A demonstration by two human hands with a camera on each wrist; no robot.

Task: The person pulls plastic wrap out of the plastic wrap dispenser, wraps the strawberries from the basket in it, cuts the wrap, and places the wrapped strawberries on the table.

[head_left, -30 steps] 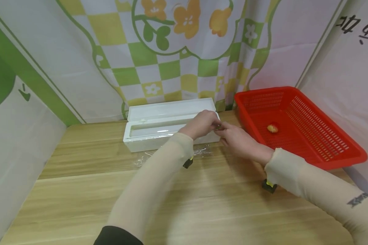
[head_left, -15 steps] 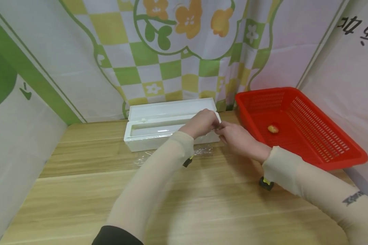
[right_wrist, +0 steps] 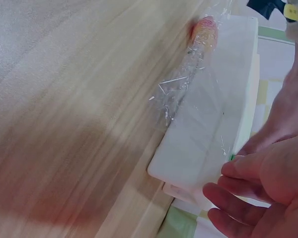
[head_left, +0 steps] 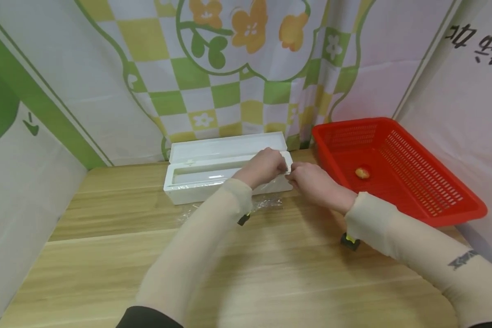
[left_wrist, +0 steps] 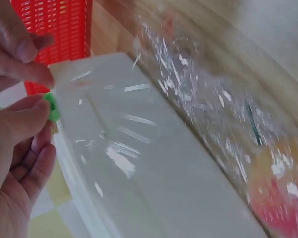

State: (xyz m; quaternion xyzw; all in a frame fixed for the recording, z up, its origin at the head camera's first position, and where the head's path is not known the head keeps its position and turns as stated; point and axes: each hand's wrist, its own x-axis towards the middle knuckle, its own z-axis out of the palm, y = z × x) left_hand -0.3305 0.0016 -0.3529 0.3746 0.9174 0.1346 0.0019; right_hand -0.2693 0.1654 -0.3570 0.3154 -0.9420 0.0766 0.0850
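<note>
A long white cling film dispenser box [head_left: 188,195] stands at the table's back edge, its lid [head_left: 229,146] raised. Clear film [left_wrist: 134,124] lies over its front and down onto the table. At the box's right end my left hand [head_left: 264,166] pinches a small green slider [left_wrist: 52,106] between thumb and fingers. Beside it, my right hand [head_left: 317,187] has a fingertip at the film's edge by the box corner; its other fingers are loosely bent. Film covers a red and yellow fruit [right_wrist: 204,33] before the box; my left forearm hides it in the head view.
To the right stands a red plastic basket [head_left: 426,173] with a small yellowish wrapped piece [head_left: 362,172] inside. Patterned cloth [head_left: 229,95] hangs right behind the box. White side panels flank the wooden table [head_left: 119,259].
The two hands, together at the box's right end a second ago, are now slightly apart. The right forearm has shifted a little to the left. The box and basket stay in place.
</note>
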